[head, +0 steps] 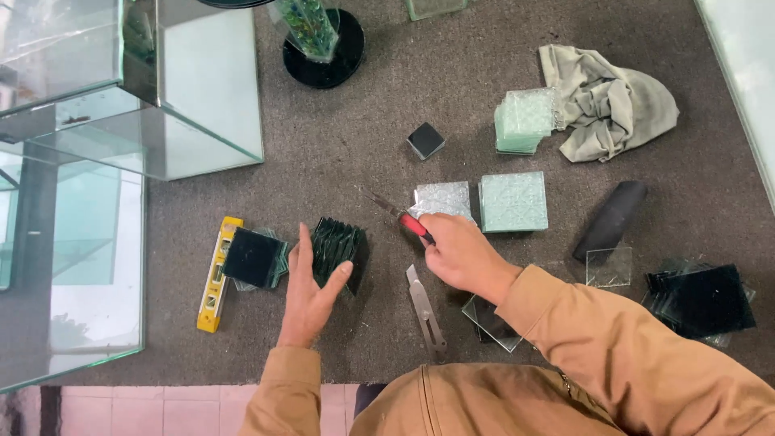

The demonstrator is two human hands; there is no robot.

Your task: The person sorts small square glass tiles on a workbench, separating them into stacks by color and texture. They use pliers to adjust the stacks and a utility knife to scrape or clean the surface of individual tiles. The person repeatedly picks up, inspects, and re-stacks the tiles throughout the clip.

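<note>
My left hand (pixel 309 295) rests on the grey carpet with fingers apart, its thumb and fingers touching a row of dark green glass squares (pixel 337 249) standing on edge. My right hand (pixel 461 256) grips a red-handled tool (pixel 401 218) whose metal tip points up and left. Right beside that hand lies a textured silver glass tile (pixel 441 198). A metal utility knife (pixel 425 306) lies on the carpet between my two arms.
A yellow spirit level (pixel 214 274) and a dark glass stack (pixel 254 258) lie left. Glass tanks (pixel 133 89) stand at upper left. Pale green tile stacks (pixel 514 202), a rag (pixel 607 101), a black block (pixel 611 218), clear panes (pixel 608 266) and dark panes (pixel 701 300) lie right.
</note>
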